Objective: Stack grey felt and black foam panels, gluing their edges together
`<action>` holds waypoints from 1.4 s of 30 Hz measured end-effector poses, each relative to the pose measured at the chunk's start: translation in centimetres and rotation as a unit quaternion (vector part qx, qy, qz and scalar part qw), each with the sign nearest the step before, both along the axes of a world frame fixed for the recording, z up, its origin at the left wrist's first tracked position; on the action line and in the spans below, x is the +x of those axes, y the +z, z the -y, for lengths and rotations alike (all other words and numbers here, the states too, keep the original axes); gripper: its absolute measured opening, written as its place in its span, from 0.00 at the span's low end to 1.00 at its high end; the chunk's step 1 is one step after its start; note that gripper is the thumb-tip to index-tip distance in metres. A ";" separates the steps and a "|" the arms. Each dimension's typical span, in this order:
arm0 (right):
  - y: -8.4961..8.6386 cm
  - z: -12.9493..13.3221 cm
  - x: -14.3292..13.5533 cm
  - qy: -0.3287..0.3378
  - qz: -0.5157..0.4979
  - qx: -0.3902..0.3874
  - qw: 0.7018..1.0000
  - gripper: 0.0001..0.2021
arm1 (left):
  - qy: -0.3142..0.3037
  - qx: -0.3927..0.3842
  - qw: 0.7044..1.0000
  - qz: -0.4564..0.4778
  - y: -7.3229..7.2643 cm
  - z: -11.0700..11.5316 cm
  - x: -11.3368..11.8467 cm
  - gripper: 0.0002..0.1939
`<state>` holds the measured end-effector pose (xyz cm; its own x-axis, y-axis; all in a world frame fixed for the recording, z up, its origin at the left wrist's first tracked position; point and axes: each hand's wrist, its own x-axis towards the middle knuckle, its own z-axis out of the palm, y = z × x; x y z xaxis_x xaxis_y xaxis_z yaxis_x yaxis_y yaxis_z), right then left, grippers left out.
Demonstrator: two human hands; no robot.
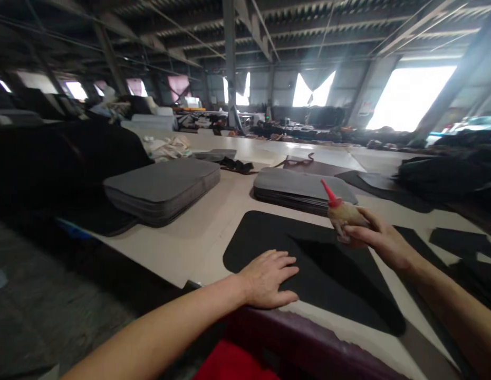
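Note:
My left hand [271,279] lies flat on the near left part of a black sheet with rounded corners [320,285], its fingers spread. In my right hand [374,235] is a squeeze bottle [345,215] with a red pointed nozzle, held above the far right part of that sheet. The nozzle tilts up and to the left. What the bottle contains cannot be made out. Just beyond the sheet sits a stack of grey sheets [300,184] with similar rounded corners. Another, thicker stack of grey sheets [162,184] rests farther left.
The pale table [198,237] ends along a left edge, with floor below. Dark cut pieces [462,241] lie at the right, near a heap of black material [446,177]. Crumpled cream cloth [170,146] and a dark strap [237,165] lie farther back. Dark maroon material [300,340] hangs in front of me.

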<state>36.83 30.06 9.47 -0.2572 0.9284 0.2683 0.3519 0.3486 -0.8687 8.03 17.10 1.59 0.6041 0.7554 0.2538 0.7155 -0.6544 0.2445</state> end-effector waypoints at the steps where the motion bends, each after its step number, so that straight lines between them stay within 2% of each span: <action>1: 0.0 1.1 -0.6 0.012 0.026 -0.005 1.000 0.30 | 0.003 0.013 1.000 -0.012 -0.1 0.3 0.1 0.31; 5: 0.3 4.3 -3.3 0.054 0.084 -0.015 0.995 0.31 | 0.056 0.057 0.996 -0.044 -0.4 2.6 1.6 0.24; 9: 0.5 6.0 -6.4 0.096 0.109 -0.005 0.989 0.28 | 0.097 0.046 0.994 -0.029 -0.6 4.2 2.8 0.30; 14: -0.5 6.9 -10.1 0.159 0.091 -0.034 0.983 0.23 | 0.105 0.042 0.993 -0.015 0.0 4.3 2.7 0.31; 19: -1.8 7.0 -12.8 0.155 0.075 -0.037 0.984 0.22 | 0.110 0.032 0.993 -0.008 0.3 4.4 2.7 0.31; 29: -1.6 6.9 -14.7 0.185 0.100 0.018 0.977 0.16 | 0.124 0.017 0.992 -0.012 0.8 4.8 2.8 0.30; 42: -1.7 5.6 -16.1 0.167 0.135 0.047 0.976 0.14 | 0.115 0.033 0.993 -0.011 0.6 4.5 2.9 0.30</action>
